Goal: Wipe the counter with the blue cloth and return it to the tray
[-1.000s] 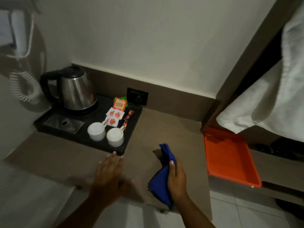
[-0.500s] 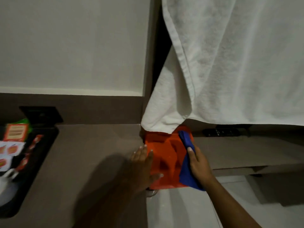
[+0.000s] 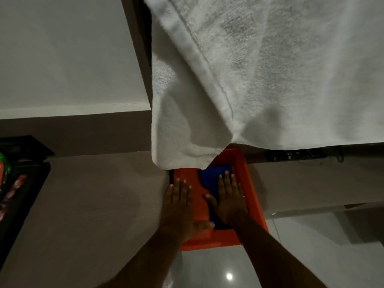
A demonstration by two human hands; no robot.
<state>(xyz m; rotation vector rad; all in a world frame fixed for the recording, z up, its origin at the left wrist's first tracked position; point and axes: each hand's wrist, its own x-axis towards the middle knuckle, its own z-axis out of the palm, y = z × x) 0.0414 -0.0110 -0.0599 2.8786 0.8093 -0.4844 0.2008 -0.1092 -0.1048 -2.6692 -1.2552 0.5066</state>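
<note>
Blue cloth (image 3: 214, 175) lies inside the orange tray (image 3: 252, 196), flattened under your right hand (image 3: 228, 201), fingers spread and pressing, gripping nothing. Your left hand (image 3: 179, 206) lies open across the tray's left rim, bracing it. You're on the return step, I'd say; next, just lift both hands clear. White towel (image 3: 270, 80) hides the tray's far end, and the table (image 3: 99, 204) is dim.
</note>
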